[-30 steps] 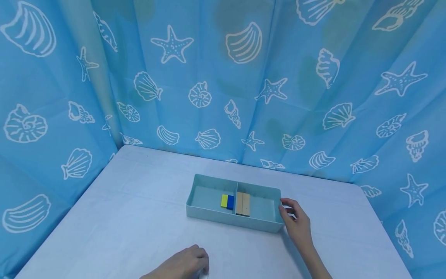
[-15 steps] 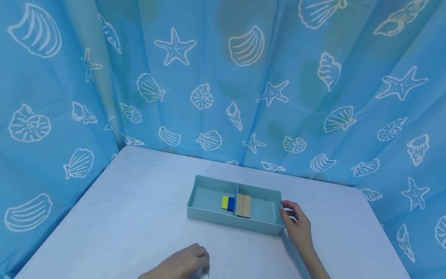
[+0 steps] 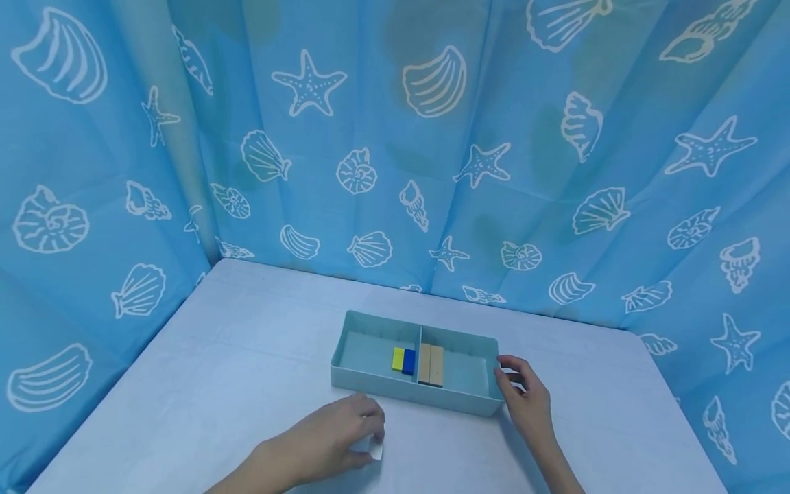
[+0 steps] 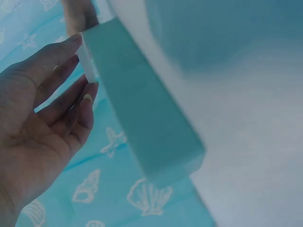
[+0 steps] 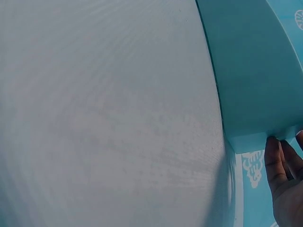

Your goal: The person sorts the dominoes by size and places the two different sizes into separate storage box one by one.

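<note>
A small white block (image 3: 376,449) is pinched between the thumb and fingers of my left hand (image 3: 327,439), low over the table in front of the tray. The left wrist view shows the white block (image 4: 86,59) as a thin pale piece at the fingertips. My right hand (image 3: 526,394) grips the right end of a pale teal divided tray (image 3: 407,392), thumb and fingers at its rim. In the right wrist view fingertips meet the end wall. A yellow block (image 3: 398,358) and a blue block (image 3: 409,361) lie in the left compartment. Two wooden blocks (image 3: 431,365) lie in the right one, against the divider.
The tray stands on a white-covered table (image 3: 204,384). Behind and at both sides hangs a blue curtain (image 3: 382,137) printed with white shells and starfish. Table surface shows to the left of the tray and in front of it.
My left hand has moved forward and slightly right, bringing the white block into clearer view. The right hand stays at the tray's end, and the tray and its blocks keep their places.
</note>
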A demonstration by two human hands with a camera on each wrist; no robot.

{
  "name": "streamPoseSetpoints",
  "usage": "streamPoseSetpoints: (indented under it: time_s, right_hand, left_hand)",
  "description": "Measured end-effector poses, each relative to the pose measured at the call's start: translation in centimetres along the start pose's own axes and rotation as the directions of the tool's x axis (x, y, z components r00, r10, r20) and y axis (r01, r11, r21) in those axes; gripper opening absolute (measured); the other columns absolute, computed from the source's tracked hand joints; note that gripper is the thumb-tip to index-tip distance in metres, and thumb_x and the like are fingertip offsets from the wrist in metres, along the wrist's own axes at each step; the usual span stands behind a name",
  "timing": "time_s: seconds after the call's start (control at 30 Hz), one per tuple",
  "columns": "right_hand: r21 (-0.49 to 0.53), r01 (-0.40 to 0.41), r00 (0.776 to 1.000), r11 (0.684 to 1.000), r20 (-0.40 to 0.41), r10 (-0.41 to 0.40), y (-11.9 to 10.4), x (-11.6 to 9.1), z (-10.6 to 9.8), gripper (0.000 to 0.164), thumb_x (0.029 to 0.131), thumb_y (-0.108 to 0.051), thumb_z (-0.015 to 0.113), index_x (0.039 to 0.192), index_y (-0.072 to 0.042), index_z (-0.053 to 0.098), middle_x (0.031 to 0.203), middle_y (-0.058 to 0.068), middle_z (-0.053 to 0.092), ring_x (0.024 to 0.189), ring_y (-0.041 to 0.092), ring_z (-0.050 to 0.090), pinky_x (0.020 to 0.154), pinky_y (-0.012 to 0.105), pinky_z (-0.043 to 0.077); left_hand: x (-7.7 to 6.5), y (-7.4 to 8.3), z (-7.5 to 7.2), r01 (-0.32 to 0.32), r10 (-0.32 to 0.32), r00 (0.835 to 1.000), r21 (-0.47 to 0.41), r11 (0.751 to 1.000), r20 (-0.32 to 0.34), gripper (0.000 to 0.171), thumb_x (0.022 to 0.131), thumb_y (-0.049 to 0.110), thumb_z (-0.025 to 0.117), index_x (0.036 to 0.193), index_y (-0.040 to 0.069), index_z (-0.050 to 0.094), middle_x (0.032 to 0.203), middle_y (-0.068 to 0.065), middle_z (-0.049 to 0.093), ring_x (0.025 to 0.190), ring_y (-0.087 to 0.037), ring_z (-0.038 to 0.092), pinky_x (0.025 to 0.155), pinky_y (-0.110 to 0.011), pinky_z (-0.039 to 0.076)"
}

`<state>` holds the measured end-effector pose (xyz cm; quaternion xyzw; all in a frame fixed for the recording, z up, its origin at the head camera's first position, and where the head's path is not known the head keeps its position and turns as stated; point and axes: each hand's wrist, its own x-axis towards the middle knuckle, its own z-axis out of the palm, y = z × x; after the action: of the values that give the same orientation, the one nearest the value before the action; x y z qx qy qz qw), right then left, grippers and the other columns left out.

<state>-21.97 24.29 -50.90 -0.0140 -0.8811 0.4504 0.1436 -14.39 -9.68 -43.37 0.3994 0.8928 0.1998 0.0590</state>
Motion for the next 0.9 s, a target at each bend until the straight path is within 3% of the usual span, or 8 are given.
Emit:
streamPoseSetpoints:
  time_s: [0.27,0.5,0.7,0.9]
  right_hand:
    - [0.028,0.022,1.0,0.999,0.0,-0.022,0.1,0.0,0.0,0.027,0.1,-0.019,0.06,0.126,-0.011,0.061,0.125,0.009,0.063,0.101,0.018,0.061,0.078,0.015,0.05]
    - [0.012,0.004,1.0,1.0,0.004,-0.004,0.0,0.1,-0.1,0.028,0.101,-0.021,0.059,0.127,-0.011,0.06,0.126,0.008,0.063,0.102,0.02,0.061,0.079,0.016,0.05]
    - [0.005,-0.026,1.0,1.0,0.007,0.026,0.0,0.1,-0.2,0.029,0.101,-0.022,0.059,0.128,-0.011,0.059,0.127,0.009,0.062,0.105,0.023,0.062,0.079,0.017,0.049]
    - [0.011,-0.015,1.0,1.0,0.008,0.015,0.2,0.0,0.0,0.029,0.101,-0.022,0.059,0.128,-0.011,0.059,0.126,0.009,0.062,0.105,0.023,0.061,0.08,0.017,0.05]
  left_hand:
    - [2.2,-0.5,-2.6,0.032,-0.027,0.996,0.058,0.998,-0.083,0.019,0.083,0.017,0.081,0.098,0.021,0.069,0.115,0.006,0.062,0.11,-0.01,0.055,0.092,-0.022,0.051]
    - [4.7,-2.1,-3.8,0.072,-0.063,0.986,0.048,0.996,-0.156,0.018,0.084,0.018,0.081,0.099,0.02,0.07,0.118,0.001,0.063,0.114,-0.016,0.056,0.095,-0.029,0.052]
    - [7.0,-3.9,-3.8,0.119,-0.118,0.98,-0.002,0.993,-0.158,0.017,0.085,0.019,0.08,0.1,0.018,0.071,0.116,0.002,0.064,0.112,-0.017,0.057,0.095,-0.032,0.051]
    - [8.8,-5.7,-2.8,0.103,-0.103,0.986,-0.004,0.995,-0.13,0.016,0.084,0.017,0.08,0.099,0.017,0.073,0.107,0.005,0.065,0.105,-0.014,0.06,0.09,-0.029,0.052]
